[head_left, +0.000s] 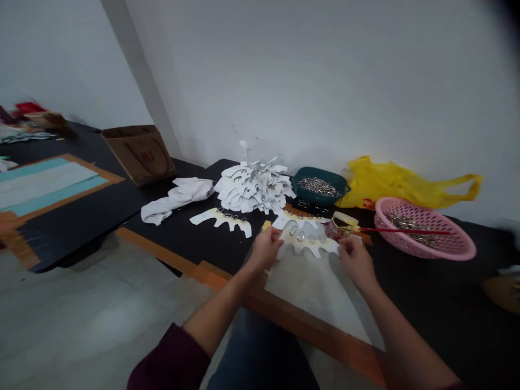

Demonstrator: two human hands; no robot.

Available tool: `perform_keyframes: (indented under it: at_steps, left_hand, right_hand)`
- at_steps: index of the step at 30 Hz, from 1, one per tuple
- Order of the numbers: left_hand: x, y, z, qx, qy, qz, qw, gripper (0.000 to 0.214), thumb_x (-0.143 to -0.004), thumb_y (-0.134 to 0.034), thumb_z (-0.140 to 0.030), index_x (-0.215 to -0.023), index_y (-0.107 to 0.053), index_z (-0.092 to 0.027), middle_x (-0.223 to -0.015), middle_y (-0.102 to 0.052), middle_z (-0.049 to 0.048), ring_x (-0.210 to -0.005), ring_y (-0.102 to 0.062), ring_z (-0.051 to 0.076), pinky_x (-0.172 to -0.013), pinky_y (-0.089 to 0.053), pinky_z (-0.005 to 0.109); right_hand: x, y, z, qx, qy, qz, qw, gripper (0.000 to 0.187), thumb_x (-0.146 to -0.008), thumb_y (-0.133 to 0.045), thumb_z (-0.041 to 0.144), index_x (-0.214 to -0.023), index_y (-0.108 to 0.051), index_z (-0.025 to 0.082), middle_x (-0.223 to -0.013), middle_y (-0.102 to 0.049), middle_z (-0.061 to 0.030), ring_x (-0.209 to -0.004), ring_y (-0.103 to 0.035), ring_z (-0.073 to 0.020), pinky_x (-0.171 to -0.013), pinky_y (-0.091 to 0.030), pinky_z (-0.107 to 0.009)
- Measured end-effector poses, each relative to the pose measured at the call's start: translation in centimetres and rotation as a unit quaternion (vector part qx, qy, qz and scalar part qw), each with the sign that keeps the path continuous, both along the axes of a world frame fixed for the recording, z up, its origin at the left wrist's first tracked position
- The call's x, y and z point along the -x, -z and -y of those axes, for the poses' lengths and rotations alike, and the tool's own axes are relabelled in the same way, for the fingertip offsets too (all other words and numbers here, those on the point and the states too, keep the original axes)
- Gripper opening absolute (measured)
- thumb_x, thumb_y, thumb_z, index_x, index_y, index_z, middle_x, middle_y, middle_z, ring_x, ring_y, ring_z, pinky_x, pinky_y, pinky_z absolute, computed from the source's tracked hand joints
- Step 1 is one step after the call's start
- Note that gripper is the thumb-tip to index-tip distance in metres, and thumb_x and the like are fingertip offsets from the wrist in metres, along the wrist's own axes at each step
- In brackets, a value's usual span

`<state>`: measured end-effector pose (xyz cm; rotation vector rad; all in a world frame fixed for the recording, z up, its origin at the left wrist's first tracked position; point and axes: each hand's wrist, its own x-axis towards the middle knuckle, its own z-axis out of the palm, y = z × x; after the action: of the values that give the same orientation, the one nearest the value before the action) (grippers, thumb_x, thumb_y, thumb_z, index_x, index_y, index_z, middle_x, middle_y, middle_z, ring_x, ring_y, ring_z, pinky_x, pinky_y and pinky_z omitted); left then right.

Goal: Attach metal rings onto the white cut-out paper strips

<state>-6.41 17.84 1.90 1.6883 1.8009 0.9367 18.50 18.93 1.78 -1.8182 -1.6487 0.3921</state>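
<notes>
1. A scalloped white paper cutout (309, 242) sits at 12 o'clock from the person, near the orange edge of a black table (162, 254), with small metal rings (300, 236) along it.
2. The left hand (266, 248) pinches the cutout's left end between its fingers, closed on the paper.
3. The right hand (356, 261) grips the right end the same way, its fingers nearly closed.
4. This two-ended pinch seems a sound way to handle it, keeping the paper level and the rings steady.
5. At 11 o'clock lie a second ringed cutout (221, 219) and a tall pile of cutouts (254, 187).
6. At 1 o'clock sits a teal tray of rings (319, 187); at 2 o'clock, a pink basket (424, 230) holding more rings, with a yellow plastic bag (400, 184) behind it.
</notes>
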Motion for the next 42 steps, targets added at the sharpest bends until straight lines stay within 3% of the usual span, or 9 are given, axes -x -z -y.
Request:
perform_keyframes:
  at_steps: [8,12,17,22,24,30,37,40,42]
  left_hand:
    - [15.0,-2.4,-3.2,0.003,-0.162,-0.124,0.979,0.021,-0.076,-0.045,-0.018,-0.093,-0.054,-0.011,-0.12,-0.043,0.0239,-0.121,-0.03,0.036,-0.091,-0.029,0.048]
    - [20.3,-2.7,-5.3,0.078,-0.172,-0.146,0.971,0.017,-0.06,-0.061,-0.021,-0.074,-0.055,-0.014,-0.099,-0.056,0.0182,-0.109,-0.041,0.04,-0.082,-0.033,0.048]
    - [21.1,-3.3,-4.8,0.119,-0.073,-0.122,0.983,0.014,-0.051,-0.064,-0.02,-0.059,-0.053,-0.017,-0.062,-0.054,0.0021,-0.07,-0.053,0.022,-0.063,-0.037,0.029]
    - [18.2,-8.5,-0.4,0.104,0.022,-0.053,0.993,0.019,-0.061,-0.061,-0.035,-0.07,-0.052,-0.02,-0.061,-0.051,-0.0035,-0.053,-0.045,0.012,-0.049,-0.033,0.022]
    - [15.9,-11.5,1.5,0.126,0.079,0.084,0.985,0.023,-0.061,-0.065,-0.035,-0.074,-0.052,-0.021,-0.063,-0.051,-0.0032,-0.05,-0.042,0.01,-0.045,-0.031,0.02]
    - [6.7,-16.5,4.3,0.106,0.208,0.247,0.94,0.026,-0.061,-0.07,-0.028,-0.08,-0.055,-0.019,-0.066,-0.052,-0.0028,-0.055,-0.047,0.009,-0.048,-0.037,0.019]
    - [-6.3,-15.1,3.9,0.145,0.339,0.39,0.844,0.023,-0.064,-0.069,-0.021,-0.079,-0.053,-0.019,-0.073,-0.057,-0.0025,-0.057,-0.052,0.007,-0.051,-0.039,0.018]
    - [-10.0,-11.7,3.9,0.182,0.328,0.39,0.841,0.023,-0.066,-0.067,-0.024,-0.081,-0.051,-0.02,-0.077,-0.058,-0.0029,-0.061,-0.053,0.008,-0.054,-0.041,0.019]
    - [-11.0,-8.6,4.2,0.195,0.293,0.339,0.872,0.022,-0.067,-0.065,-0.027,-0.082,-0.05,-0.019,-0.076,-0.057,-0.0027,-0.06,-0.052,0.009,-0.054,-0.041,0.021]
  right_hand:
    - [-0.6,0.2,2.7,-0.078,-0.073,0.132,0.985,0.026,-0.078,-0.044,0.031,-0.094,-0.058,0.015,-0.096,-0.052,-0.0131,-0.093,-0.049,-0.027,-0.086,-0.04,-0.042]
    - [3.3,-1.5,4.7,-0.028,-0.161,0.044,0.986,0.019,-0.081,-0.044,0.03,-0.091,-0.056,0.019,-0.096,-0.052,-0.01,-0.093,-0.05,-0.0238,-0.084,-0.042,-0.039]
    - [9.1,-2.4,5.8,0.051,-0.268,-0.037,0.961,0.012,-0.081,-0.046,0.025,-0.085,-0.056,0.02,-0.093,-0.053,-0.0064,-0.085,-0.052,-0.0198,-0.078,-0.045,-0.036]
    - [13.2,-4.2,5.1,0.012,-0.298,-0.114,0.948,0.015,-0.083,-0.045,0.022,-0.093,-0.056,0.02,-0.099,-0.056,-0.0069,-0.096,-0.052,-0.0195,-0.086,-0.042,-0.037]
    - [13.6,-5.9,4.7,-0.045,-0.308,-0.143,0.94,0.023,-0.083,-0.048,0.026,-0.104,-0.054,0.02,-0.109,-0.055,-0.0084,-0.105,-0.049,-0.0207,-0.093,-0.039,-0.038]
    - [9.4,-12.3,4.5,-0.047,-0.38,-0.24,0.892,0.033,-0.087,-0.045,0.036,-0.116,-0.05,0.021,-0.12,-0.055,-0.0056,-0.113,-0.048,-0.0185,-0.097,-0.036,-0.035]
    - [-0.9,-15.5,6.8,0.009,-0.262,-0.366,0.893,0.018,-0.076,-0.06,0.031,-0.088,-0.058,0.018,-0.079,-0.064,-0.0001,-0.069,-0.059,-0.0113,-0.064,-0.044,-0.024]
    - [-3.6,-13.2,7.2,0.018,-0.209,-0.326,0.922,0.015,-0.075,-0.06,0.029,-0.083,-0.057,0.017,-0.07,-0.061,0.0022,-0.058,-0.052,-0.0087,-0.055,-0.039,-0.021]
    - [-4.3,-10.4,7.2,0.039,-0.186,-0.253,0.949,0.009,-0.076,-0.058,0.026,-0.078,-0.057,0.017,-0.066,-0.058,0.0025,-0.057,-0.05,-0.0088,-0.055,-0.038,-0.021]
